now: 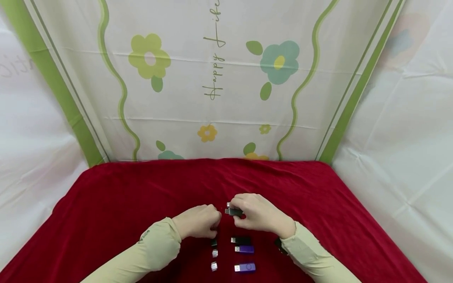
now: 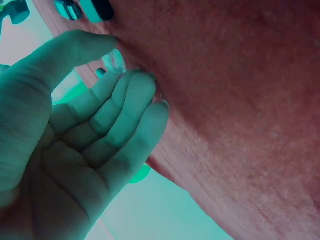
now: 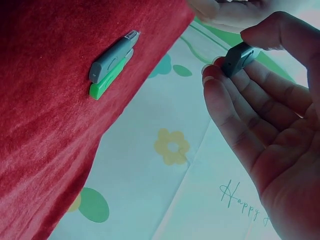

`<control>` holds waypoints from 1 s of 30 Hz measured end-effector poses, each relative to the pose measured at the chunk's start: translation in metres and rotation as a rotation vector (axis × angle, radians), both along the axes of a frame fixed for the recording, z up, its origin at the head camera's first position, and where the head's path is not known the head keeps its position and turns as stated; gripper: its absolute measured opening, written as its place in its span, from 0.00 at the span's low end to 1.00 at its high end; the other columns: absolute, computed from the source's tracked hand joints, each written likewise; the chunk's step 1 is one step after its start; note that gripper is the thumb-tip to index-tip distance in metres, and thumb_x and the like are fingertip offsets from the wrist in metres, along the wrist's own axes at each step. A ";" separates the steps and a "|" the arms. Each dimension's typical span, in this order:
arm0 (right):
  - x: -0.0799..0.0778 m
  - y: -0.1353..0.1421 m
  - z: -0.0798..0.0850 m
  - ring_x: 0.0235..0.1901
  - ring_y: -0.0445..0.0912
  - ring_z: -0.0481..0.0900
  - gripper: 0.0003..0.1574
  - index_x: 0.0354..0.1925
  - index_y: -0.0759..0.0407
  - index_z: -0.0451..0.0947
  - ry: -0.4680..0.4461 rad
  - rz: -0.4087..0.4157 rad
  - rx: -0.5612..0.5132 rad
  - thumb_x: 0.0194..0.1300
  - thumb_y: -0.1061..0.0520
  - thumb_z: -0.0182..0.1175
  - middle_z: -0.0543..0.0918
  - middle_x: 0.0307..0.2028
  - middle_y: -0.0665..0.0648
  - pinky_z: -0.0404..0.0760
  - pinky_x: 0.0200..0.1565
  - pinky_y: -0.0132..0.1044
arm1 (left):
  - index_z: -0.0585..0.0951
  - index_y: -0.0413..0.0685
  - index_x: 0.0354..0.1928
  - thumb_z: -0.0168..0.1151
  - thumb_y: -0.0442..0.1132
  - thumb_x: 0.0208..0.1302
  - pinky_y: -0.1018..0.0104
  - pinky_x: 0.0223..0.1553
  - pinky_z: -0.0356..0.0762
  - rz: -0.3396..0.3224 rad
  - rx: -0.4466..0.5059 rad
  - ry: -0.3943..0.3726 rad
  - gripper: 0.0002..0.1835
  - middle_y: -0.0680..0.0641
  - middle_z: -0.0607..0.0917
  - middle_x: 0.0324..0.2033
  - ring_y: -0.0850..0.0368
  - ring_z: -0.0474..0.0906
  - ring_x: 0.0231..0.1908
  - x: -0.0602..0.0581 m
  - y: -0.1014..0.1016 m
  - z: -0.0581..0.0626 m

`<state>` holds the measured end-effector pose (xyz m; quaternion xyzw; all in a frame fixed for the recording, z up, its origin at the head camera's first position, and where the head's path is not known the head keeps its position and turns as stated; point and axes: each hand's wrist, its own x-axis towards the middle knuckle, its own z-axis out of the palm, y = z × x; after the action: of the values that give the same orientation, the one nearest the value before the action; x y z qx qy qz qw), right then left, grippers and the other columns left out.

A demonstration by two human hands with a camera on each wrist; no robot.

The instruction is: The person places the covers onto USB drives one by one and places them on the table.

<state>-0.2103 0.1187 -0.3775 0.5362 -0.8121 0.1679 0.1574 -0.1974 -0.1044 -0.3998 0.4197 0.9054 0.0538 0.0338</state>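
My right hand (image 1: pixel 260 214) pinches a dark grey USB flash drive (image 1: pixel 234 212) between thumb and fingertips, its metal plug pointing left. The drive's dark body (image 3: pixel 239 59) shows in the right wrist view. Facing it, my left hand (image 1: pixel 199 221) holds a small clear cap (image 2: pixel 115 61) by the thumb and fingers; in the head view the hand hides this cap. Nearer me lie a black flash drive (image 1: pixel 242 240), a purple one (image 1: pixel 245 249) and a lavender one (image 1: pixel 245 267). Left of them are a black cap (image 1: pixel 214 243) and two clear caps (image 1: pixel 214 253).
A grey flash drive (image 3: pixel 112 60) and a green one (image 3: pixel 107 84) lie side by side on the red cloth (image 1: pixel 141 188). Something dark (image 1: pixel 280 246) shows beside the right sleeve. White printed curtains (image 1: pixel 212 78) stand behind and at both sides.
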 end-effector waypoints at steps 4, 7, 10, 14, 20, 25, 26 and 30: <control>0.000 -0.002 0.001 0.25 0.33 0.65 0.11 0.30 0.52 0.74 -0.007 -0.005 0.015 0.50 0.63 0.66 0.73 0.27 0.44 0.67 0.28 0.22 | 0.70 0.56 0.11 0.71 0.34 0.48 0.77 0.14 0.57 -0.001 0.054 -0.022 0.20 0.64 0.62 0.07 0.72 0.54 0.12 -0.003 -0.007 -0.004; 0.001 -0.004 0.002 0.25 0.33 0.65 0.12 0.30 0.51 0.73 -0.016 -0.016 0.033 0.49 0.63 0.66 0.72 0.27 0.44 0.66 0.27 0.22 | 0.72 0.56 0.13 0.71 0.34 0.49 0.79 0.15 0.60 -0.001 0.097 -0.061 0.17 0.65 0.65 0.08 0.74 0.57 0.12 -0.003 -0.012 -0.005; 0.001 -0.005 0.003 0.24 0.33 0.64 0.13 0.29 0.50 0.72 -0.011 -0.022 0.045 0.49 0.63 0.66 0.71 0.26 0.44 0.65 0.27 0.23 | 0.75 0.56 0.16 0.71 0.33 0.49 0.79 0.16 0.63 0.005 0.149 -0.115 0.14 0.65 0.68 0.09 0.74 0.60 0.12 0.000 -0.017 -0.005; 0.001 -0.007 0.003 0.24 0.33 0.64 0.13 0.29 0.50 0.72 -0.004 -0.016 0.043 0.48 0.63 0.66 0.71 0.26 0.44 0.65 0.27 0.23 | 0.79 0.55 0.18 0.71 0.33 0.49 0.79 0.17 0.66 0.010 0.218 -0.178 0.12 0.66 0.71 0.11 0.74 0.63 0.13 0.006 -0.022 -0.002; 0.001 -0.009 0.001 0.24 0.32 0.65 0.13 0.30 0.51 0.73 -0.004 -0.013 0.027 0.49 0.64 0.66 0.71 0.27 0.43 0.66 0.26 0.21 | 0.81 0.54 0.21 0.70 0.32 0.52 0.81 0.22 0.70 -0.008 0.293 -0.150 0.09 0.67 0.74 0.16 0.76 0.70 0.19 0.010 -0.029 0.008; 0.002 -0.010 -0.002 0.25 0.32 0.65 0.13 0.30 0.52 0.73 -0.003 -0.001 0.006 0.49 0.65 0.66 0.72 0.27 0.43 0.66 0.27 0.20 | 0.82 0.50 0.24 0.70 0.30 0.54 0.80 0.26 0.72 -0.020 0.340 -0.136 0.08 0.64 0.76 0.20 0.73 0.72 0.22 0.013 -0.035 0.021; 0.002 -0.011 -0.002 0.25 0.31 0.65 0.13 0.30 0.52 0.73 -0.002 0.002 0.002 0.49 0.65 0.66 0.72 0.27 0.43 0.67 0.27 0.20 | 0.82 0.49 0.25 0.70 0.30 0.54 0.79 0.27 0.73 -0.020 0.343 -0.130 0.07 0.63 0.76 0.21 0.72 0.72 0.23 0.013 -0.036 0.023; 0.002 -0.012 -0.003 0.24 0.32 0.66 0.14 0.29 0.52 0.72 0.008 0.018 -0.015 0.48 0.66 0.66 0.72 0.27 0.43 0.67 0.27 0.19 | 0.81 0.49 0.25 0.69 0.30 0.56 0.79 0.27 0.72 -0.014 0.335 -0.103 0.08 0.61 0.76 0.22 0.70 0.73 0.24 0.014 -0.039 0.028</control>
<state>-0.2079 0.1067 -0.3805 0.5429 -0.8053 0.1734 0.1633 -0.1832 -0.1436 -0.3720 0.4225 0.8779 0.2253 0.0098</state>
